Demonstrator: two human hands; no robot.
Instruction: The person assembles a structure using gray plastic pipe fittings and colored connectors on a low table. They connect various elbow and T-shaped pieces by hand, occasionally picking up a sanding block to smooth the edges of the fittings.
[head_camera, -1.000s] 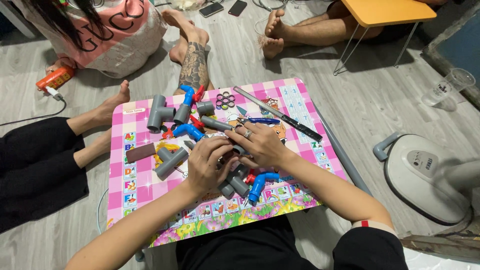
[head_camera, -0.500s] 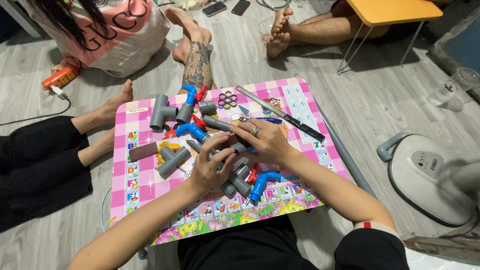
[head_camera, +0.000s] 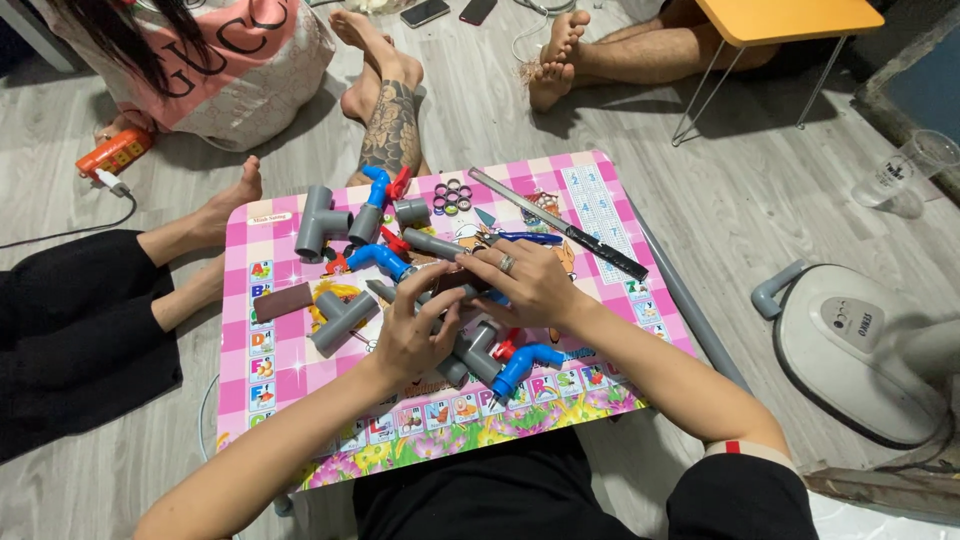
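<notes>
- We work at a low pink checked table (head_camera: 300, 370) on the grey floor, with a white fan base (head_camera: 860, 345) to the right and other people's bare feet beyond.
- Since a second ago, our two hands have closed in tighter over the middle of the table; the fitting work looks underway.
- Our left hand (head_camera: 415, 330) curls around a grey pipe assembly (head_camera: 470, 350), fingers pressing it.
- Our right hand (head_camera: 525, 285) pinches the same assembly's upper end.
- A blue tap (head_camera: 520, 365) sits just beside it; a grey tee fitting (head_camera: 320, 220) lies well apart.
</notes>
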